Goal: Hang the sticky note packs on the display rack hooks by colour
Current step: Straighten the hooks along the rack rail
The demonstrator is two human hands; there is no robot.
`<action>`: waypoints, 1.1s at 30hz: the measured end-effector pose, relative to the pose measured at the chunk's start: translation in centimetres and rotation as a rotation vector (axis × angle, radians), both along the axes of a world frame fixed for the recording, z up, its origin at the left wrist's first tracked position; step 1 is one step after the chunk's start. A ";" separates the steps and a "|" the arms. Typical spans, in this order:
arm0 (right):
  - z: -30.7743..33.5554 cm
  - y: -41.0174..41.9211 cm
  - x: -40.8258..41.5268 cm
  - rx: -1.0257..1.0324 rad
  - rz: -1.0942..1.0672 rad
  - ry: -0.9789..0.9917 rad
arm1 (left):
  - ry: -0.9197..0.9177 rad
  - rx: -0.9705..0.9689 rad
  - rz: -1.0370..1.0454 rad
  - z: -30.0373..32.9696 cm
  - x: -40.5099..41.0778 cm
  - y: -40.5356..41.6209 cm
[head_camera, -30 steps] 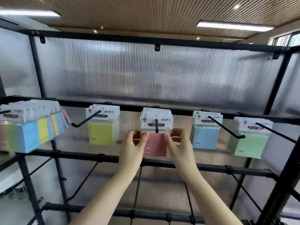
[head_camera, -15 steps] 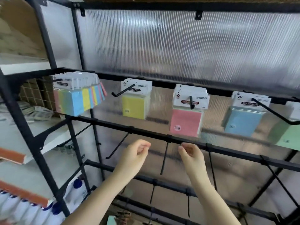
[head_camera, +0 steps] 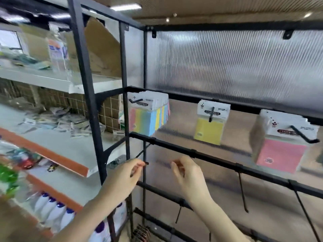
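Note:
On the black display rack (head_camera: 215, 159), a mixed-colour bunch of sticky note packs (head_camera: 148, 117) hangs on the leftmost hook. A yellow pack (head_camera: 209, 126) hangs on the hook to its right, and several pink packs (head_camera: 281, 147) hang further right. My left hand (head_camera: 124, 179) and my right hand (head_camera: 188, 177) are raised side by side below the rack's middle bar, fingers loosely curled, holding nothing. An empty hook (head_camera: 141, 154) ends just above my left fingers.
Several empty hooks (head_camera: 242, 193) hang from the lower bars. To the left stand white shelves (head_camera: 57, 147) with loose packets, a cardboard box (head_camera: 103, 55) and white bottles (head_camera: 52, 212). A ribbed translucent panel (head_camera: 236, 67) backs the rack.
Both hands let go of the pink pack on its hook and dropped below the middle bar. The view swung left and down, so the blue and green packs left the frame.

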State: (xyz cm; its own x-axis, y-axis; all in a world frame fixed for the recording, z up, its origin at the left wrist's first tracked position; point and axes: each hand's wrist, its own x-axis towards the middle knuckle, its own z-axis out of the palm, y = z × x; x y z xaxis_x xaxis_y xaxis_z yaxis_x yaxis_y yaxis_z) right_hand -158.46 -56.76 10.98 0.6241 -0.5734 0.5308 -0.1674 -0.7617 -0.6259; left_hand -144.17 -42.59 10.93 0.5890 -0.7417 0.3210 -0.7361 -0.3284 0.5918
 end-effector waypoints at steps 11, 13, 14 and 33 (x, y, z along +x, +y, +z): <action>-0.6 11.9 15.8 -0.083 0.267 0.087 | 0.006 -0.016 0.223 -0.9 13.0 13.3; -0.9 13.6 18.5 -0.099 0.300 0.110 | 0.011 -0.002 0.256 -1.3 14.9 15.4; -0.9 14.4 19.8 -0.101 0.314 0.118 | 0.009 0.007 0.273 -1.5 15.8 16.4; -3.7 18.3 36.1 -0.097 0.451 0.332 | 0.060 0.094 0.530 -4.4 27.9 19.4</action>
